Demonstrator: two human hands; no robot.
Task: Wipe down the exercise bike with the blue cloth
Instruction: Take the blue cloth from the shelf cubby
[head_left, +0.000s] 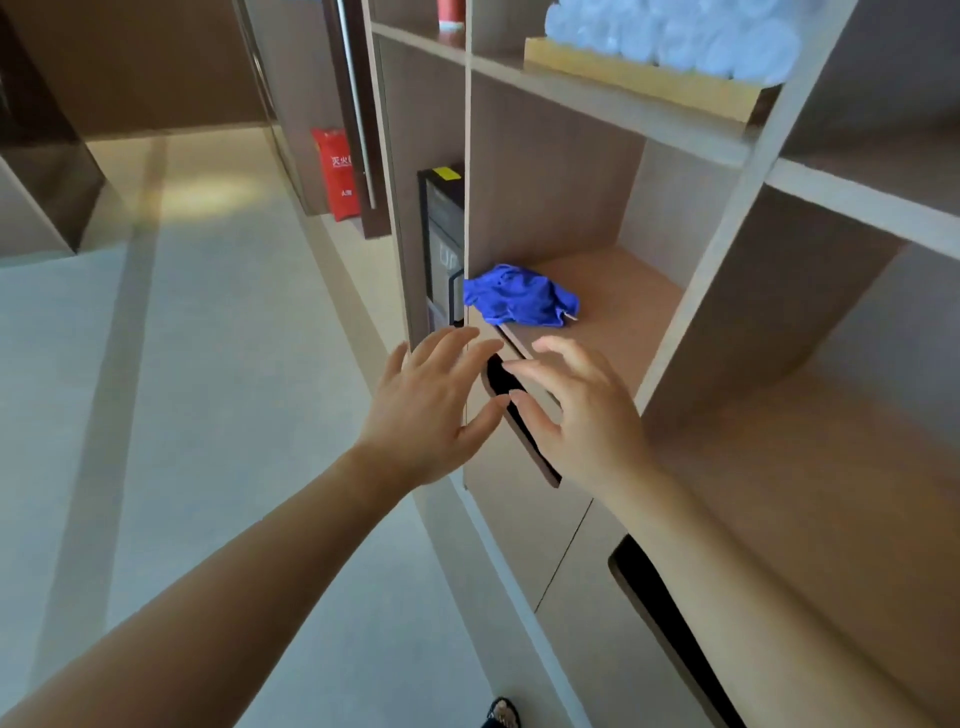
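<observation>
My left hand (423, 410) and right hand (571, 415) hover spread and empty below the blue cloth (519, 296); overhanging the shelf (623, 312) edge, it could get knocked off.

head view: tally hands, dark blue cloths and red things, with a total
Hands: 2 (left hand, right hand)
Dark blue cloths: 1 (blue cloth on the shelf)
Red things: 2 (red bag, red container)
Total: 5
</observation>
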